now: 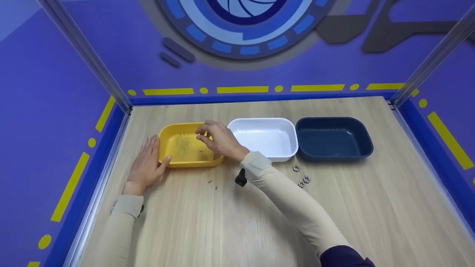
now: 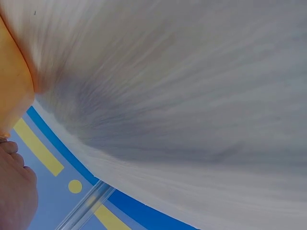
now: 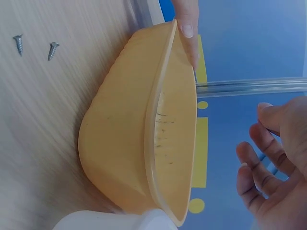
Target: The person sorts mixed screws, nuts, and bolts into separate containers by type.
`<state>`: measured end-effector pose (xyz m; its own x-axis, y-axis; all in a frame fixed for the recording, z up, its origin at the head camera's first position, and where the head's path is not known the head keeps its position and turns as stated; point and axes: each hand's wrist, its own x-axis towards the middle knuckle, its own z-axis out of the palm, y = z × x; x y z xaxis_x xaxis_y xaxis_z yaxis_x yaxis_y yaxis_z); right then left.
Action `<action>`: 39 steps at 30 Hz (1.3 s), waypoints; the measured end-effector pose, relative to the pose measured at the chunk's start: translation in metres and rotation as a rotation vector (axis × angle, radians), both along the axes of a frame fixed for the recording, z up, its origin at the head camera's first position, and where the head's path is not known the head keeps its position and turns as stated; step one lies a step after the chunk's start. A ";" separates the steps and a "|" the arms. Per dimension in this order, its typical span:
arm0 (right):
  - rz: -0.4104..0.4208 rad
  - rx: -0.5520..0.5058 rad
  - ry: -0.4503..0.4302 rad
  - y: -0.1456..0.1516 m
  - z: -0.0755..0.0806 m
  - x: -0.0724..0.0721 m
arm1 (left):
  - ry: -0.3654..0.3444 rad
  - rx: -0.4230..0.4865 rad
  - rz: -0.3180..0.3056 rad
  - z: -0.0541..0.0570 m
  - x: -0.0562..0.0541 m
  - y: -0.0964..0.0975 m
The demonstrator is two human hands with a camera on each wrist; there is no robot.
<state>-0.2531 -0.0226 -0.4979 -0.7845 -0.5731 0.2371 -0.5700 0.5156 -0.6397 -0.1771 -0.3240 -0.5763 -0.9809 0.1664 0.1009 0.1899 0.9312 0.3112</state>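
Observation:
My left hand (image 1: 146,163) lies against the left end of the yellow bin (image 1: 191,164), fingers extended along its outside and thumb at the front rim. Over the right part of this bin hovers my right hand (image 1: 220,141). Its fingers are loosely bent, thumb near the index finger, and nothing shows between them in the right wrist view. Small dark screws (image 1: 183,144) are scattered on the bin's floor. Two more lie on the table in front: one silver screw (image 3: 18,44) and another screw (image 3: 53,51) beside it.
A white bin (image 1: 265,141) stands right of the yellow one, with a dark blue bin (image 1: 334,142) beside it. In front of them lie a nut (image 1: 296,168) and a pair of nuts (image 1: 304,181). Blue walls border the wooden table (image 1: 193,230).

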 end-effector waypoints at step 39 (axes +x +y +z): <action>0.246 -0.065 -0.063 0.050 -0.046 0.054 | 0.036 0.026 0.008 -0.004 0.002 0.001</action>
<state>-0.1996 0.0276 -0.5437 -0.6374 -0.7339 0.2347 -0.6316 0.3231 -0.7048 -0.1752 -0.3231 -0.5802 -0.9778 0.1552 0.1405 0.1939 0.9245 0.3282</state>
